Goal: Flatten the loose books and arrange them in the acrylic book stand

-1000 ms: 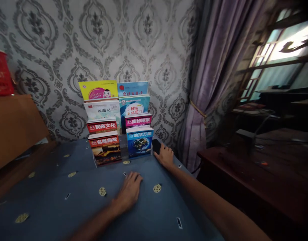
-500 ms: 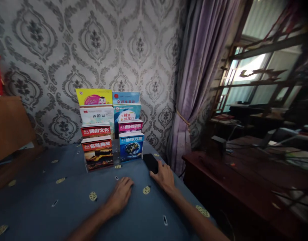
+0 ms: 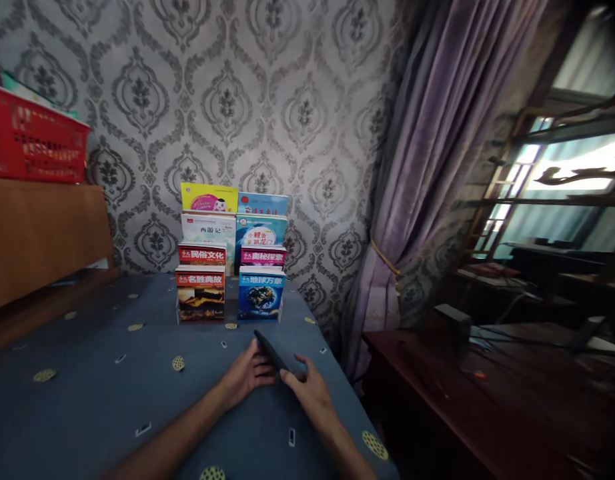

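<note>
A thin black slab, like a phone or tablet, is tilted up above the blue patterned tablecloth. My left hand has its thumb at the slab's upper left end and its fingers beneath it. At the lower right end, my right hand grips the slab with the thumb on its edge. Behind them, books stand in two stepped columns in a clear rack; a red-topped book is at the front left and a blue book at the front right.
On the left, a red basket sits on a brown wooden cabinet. A purple curtain hangs right of the patterned wall. Beyond the table's right edge is a dark red desk with cables.
The black slab has been lifted off the tablecloth and brought left and nearer. My left hand has met it and taken hold. The view has turned slightly left.
</note>
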